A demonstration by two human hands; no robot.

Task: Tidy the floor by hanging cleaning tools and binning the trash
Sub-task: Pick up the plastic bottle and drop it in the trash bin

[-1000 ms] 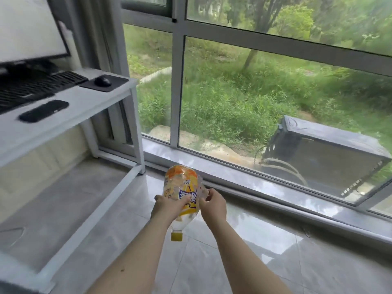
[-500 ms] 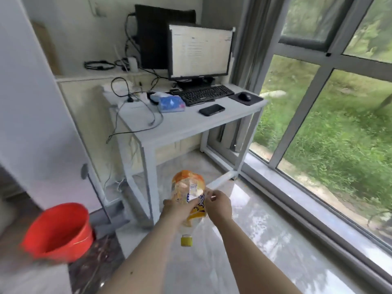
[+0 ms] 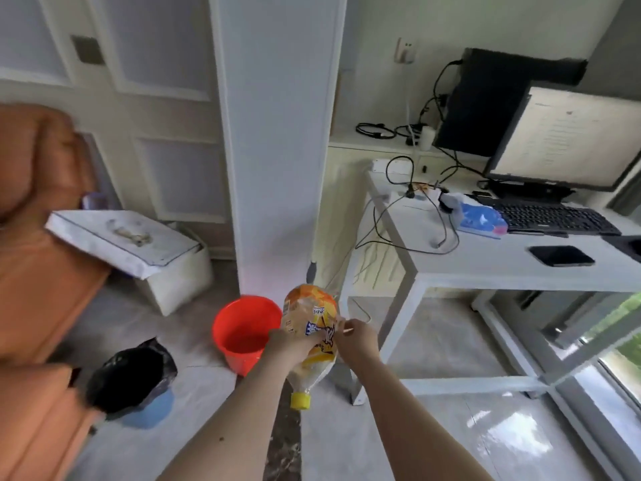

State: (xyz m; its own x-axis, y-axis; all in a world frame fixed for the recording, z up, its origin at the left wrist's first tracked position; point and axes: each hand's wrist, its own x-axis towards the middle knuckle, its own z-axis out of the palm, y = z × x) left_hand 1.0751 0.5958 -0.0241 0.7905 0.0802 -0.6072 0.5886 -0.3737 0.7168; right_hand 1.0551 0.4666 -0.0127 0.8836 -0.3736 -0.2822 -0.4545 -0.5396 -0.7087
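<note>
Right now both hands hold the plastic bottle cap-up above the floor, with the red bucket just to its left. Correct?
Not quite. The head view shows the bottle held upside down: its yellow cap points at the floor. The rest stands: the left hand and right hand both grip it, and the red bucket sits just to its left.

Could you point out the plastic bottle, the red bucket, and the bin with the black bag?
plastic bottle (image 3: 312,328): head view, on its orange label.
red bucket (image 3: 242,328): head view, on its inner wall.
bin with the black bag (image 3: 131,380): head view, on the black liner.
</note>
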